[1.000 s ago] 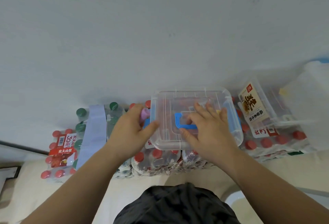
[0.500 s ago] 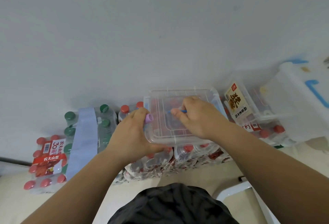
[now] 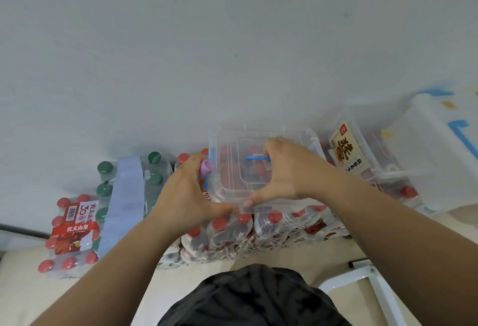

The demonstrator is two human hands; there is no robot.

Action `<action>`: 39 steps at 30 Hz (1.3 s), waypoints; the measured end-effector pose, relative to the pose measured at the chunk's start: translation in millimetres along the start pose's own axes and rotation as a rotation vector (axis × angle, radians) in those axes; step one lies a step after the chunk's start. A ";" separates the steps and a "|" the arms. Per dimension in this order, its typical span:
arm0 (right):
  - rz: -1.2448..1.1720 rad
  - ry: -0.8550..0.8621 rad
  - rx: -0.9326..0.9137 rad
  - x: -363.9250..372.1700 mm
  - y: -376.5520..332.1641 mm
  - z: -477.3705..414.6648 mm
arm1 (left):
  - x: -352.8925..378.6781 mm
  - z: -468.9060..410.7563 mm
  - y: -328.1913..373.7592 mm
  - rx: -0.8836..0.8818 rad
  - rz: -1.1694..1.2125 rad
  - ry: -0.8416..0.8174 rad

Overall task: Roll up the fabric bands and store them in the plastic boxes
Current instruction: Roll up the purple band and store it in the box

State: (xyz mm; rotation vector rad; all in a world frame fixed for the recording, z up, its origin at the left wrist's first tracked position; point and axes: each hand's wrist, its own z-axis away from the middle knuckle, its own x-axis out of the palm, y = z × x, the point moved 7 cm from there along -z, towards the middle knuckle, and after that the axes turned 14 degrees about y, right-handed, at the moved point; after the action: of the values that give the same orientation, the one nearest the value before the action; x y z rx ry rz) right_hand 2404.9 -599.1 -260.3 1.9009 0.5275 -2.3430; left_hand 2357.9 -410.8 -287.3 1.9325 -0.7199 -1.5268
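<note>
Nearest to me, I see the left hand (image 3: 186, 196) gripping a rolled purple band (image 3: 205, 167) in its curled fingers, with the thumb touching the near rim of the clear plastic box (image 3: 230, 183). The right hand (image 3: 287, 170) lies on the lid, fingers hooked round the blue handle (image 3: 254, 157). The box sits on packs of red-capped bottles (image 3: 232, 232). Farther left, a pale blue band (image 3: 124, 201) is draped over green-capped bottles (image 3: 155, 175).

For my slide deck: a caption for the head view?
The left hand, holding a rolled purple band, and right hand grip a clear plastic box resting on packs of red-capped bottles.
</note>
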 end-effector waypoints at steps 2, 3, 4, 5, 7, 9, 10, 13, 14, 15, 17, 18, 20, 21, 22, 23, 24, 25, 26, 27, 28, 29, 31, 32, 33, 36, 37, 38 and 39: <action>0.021 -0.027 -0.036 0.3 -3.0 1.7 | -5.3 1.4 -3.0 -0.015 0.010 0.058; 0.025 -0.031 -0.048 -0.6 -4.2 2.8 | -7.8 2.6 -3.6 -0.020 0.021 0.086; 0.029 -0.030 -0.057 -2.1 -5.1 3.9 | -10.2 3.8 -3.4 -0.019 0.037 0.107; 0.033 -0.019 -0.065 -4.2 -5.9 4.8 | -12.2 4.7 -2.0 -0.018 0.055 0.123; 0.043 0.024 -0.073 -10.4 -6.8 7.1 | -15.3 3.9 0.0 -0.041 0.096 0.129; 0.064 0.083 -0.083 -20.6 -8.1 10.6 | -17.8 0.7 3.4 -0.103 0.189 0.103; 0.073 0.111 -0.086 -26.1 -8.6 12.4 | -19.1 -1.3 6.6 -0.131 0.248 0.087; 0.079 0.181 -0.070 -40.4 -8.0 17.7 | -27.5 -9.0 23.0 -0.138 0.373 0.098; 0.064 0.208 -0.062 -44.4 -7.7 19.3 | -30.2 -12.3 28.0 -0.139 0.392 0.113; 0.045 0.237 -0.059 -47.7 -7.8 21.2 | -32.0 -16.3 32.7 -0.154 0.409 0.122; 0.008 0.296 -0.066 -53.4 -10.2 25.9 | -31.9 -25.3 39.2 -0.230 0.493 0.104; -0.002 0.331 -0.070 -54.9 -11.6 28.4 | -30.5 -29.1 41.7 -0.273 0.569 0.087; 0.002 0.457 -0.081 -59.5 -17.3 35.3 | -28.9 -35.5 49.7 -0.308 0.704 0.066; 0.019 0.551 -0.089 -62.2 -20.0 39.4 | -28.7 -37.8 54.3 -0.303 0.754 0.062; 0.037 0.650 -0.098 -63.9 -22.1 43.7 | -29.2 -39.3 59.3 -0.290 0.797 0.063; 0.051 0.731 -0.102 -64.6 -23.9 48.5 | -30.7 -40.5 63.5 -0.279 0.830 0.069; 0.059 0.796 -0.106 -64.1 -25.3 53.7 | -32.7 -41.3 68.3 -0.271 0.855 0.075; 0.072 0.848 -0.117 -63.3 -27.9 59.3 | -34.4 -42.3 72.5 -0.263 0.872 0.079; 0.094 0.892 -0.128 -62.9 -31.8 65.1 | -35.7 -43.2 77.4 -0.251 0.882 0.078; 0.123 0.922 -0.134 -62.6 -35.4 70.8 | -36.7 -44.4 83.3 -0.234 0.890 0.072; 0.155 0.945 -0.133 -62.5 -37.9 76.4 | -37.4 -45.2 90.3 -0.216 0.901 0.059; 0.182 0.966 -0.124 -63.6 -38.7 82.0 | -37.1 -46.1 96.9 -0.202 0.910 0.043; 0.217 1.008 -0.090 -69.1 -34.8 92.9 | -35.1 -46.3 110.7 -0.176 0.910 0.003; 0.225 1.029 -0.066 -72.9 -29.3 98.2 | -33.5 -45.6 117.6 -0.161 0.898 -0.016; 0.216 1.044 -0.037 -77.2 -21.6 103.4 | -31.5 -44.7 123.7 -0.149 0.887 -0.032; 0.098 1.079 0.064 -92.6 7.8 117.9 | -21.7 -39.5 138.7 -0.125 0.858 -0.079; 0.051 1.096 0.094 -97.8 17.4 122.5 | -16.3 -36.8 141.9 -0.118 0.830 -0.100; 0.006 1.119 0.114 -102.7 26.1 127.3 | -10.7 -34.1 143.8 -0.114 0.794 -0.116; -0.038 1.143 0.132 -106.9 35.1 131.7 | -4.4 -32.1 144.5 -0.117 0.754 -0.126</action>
State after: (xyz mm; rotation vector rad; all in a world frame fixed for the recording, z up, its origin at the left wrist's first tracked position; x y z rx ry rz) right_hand 2315.7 -689.5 -142.5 3.1604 0.4381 -1.0760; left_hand 2379.0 -504.7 -174.7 1.2552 -1.2097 -1.1712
